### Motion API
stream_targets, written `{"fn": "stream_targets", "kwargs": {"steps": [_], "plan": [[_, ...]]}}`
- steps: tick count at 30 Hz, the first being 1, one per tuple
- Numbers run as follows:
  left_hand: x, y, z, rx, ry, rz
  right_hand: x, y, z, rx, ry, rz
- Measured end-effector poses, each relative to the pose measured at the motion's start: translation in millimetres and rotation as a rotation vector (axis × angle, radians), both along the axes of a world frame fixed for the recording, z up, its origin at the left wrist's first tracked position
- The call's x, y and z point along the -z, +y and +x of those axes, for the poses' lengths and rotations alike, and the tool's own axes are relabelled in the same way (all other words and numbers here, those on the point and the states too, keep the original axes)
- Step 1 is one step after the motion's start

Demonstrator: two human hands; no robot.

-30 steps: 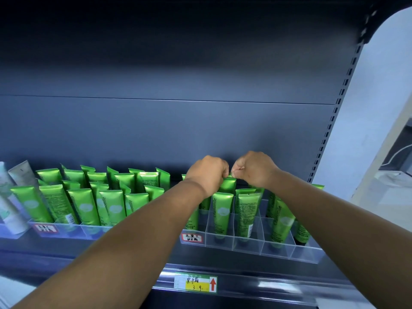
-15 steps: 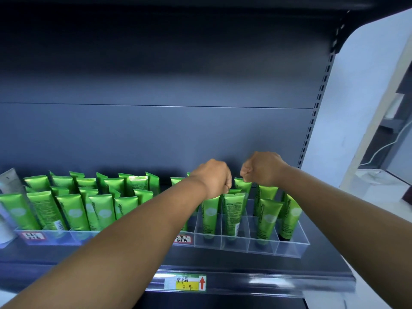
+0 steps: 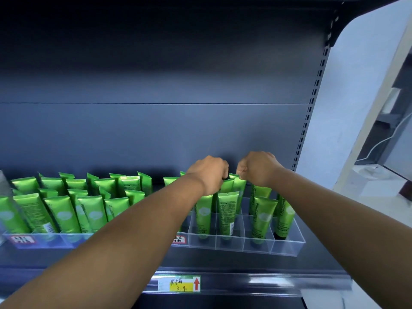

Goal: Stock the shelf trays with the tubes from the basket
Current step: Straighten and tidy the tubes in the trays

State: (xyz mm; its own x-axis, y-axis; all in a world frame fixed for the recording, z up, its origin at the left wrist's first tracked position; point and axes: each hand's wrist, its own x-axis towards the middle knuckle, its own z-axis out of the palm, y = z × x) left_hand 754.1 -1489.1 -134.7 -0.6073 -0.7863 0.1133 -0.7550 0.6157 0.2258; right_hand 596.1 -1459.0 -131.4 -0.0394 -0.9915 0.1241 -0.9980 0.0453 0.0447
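Left hand [image 3: 208, 173] and right hand [image 3: 256, 167], fingers curled onto crimped tops of green tubes [image 3: 231, 182] at back of clear divided tray [image 3: 287, 246], likely seating them upright. Basket unseen.

Green tubes [image 3: 225, 210] stand cap-down, crimped ends up, in the clear divided tray [image 3: 287, 247] on the shelf's right side; several front cells hold one tube each, leaning slightly back. A second clear tray [image 3: 51, 240] to the left is packed with matching tubes (rows tilted, overlapping).
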Motion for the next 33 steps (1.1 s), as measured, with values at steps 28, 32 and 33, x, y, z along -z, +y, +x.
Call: {"fn": "stream_targets", "kwargs": {"steps": [28,32,33], "plan": [[6.0,0.3,-10.4,0.022,0.074,0.024,-1.1,-3.0,3.7,-0.009,-0.097,0.004],[1.9,3.9,-4.1,0.004,0.134,0.018,-4.8,6.6,0.1,-0.002,-0.155,-0.023],[0.2,5.9,-1.6,0.009,0.157,0.02,-6.6,10.6,-1.0,-0.006,-0.182,-0.033]]}}
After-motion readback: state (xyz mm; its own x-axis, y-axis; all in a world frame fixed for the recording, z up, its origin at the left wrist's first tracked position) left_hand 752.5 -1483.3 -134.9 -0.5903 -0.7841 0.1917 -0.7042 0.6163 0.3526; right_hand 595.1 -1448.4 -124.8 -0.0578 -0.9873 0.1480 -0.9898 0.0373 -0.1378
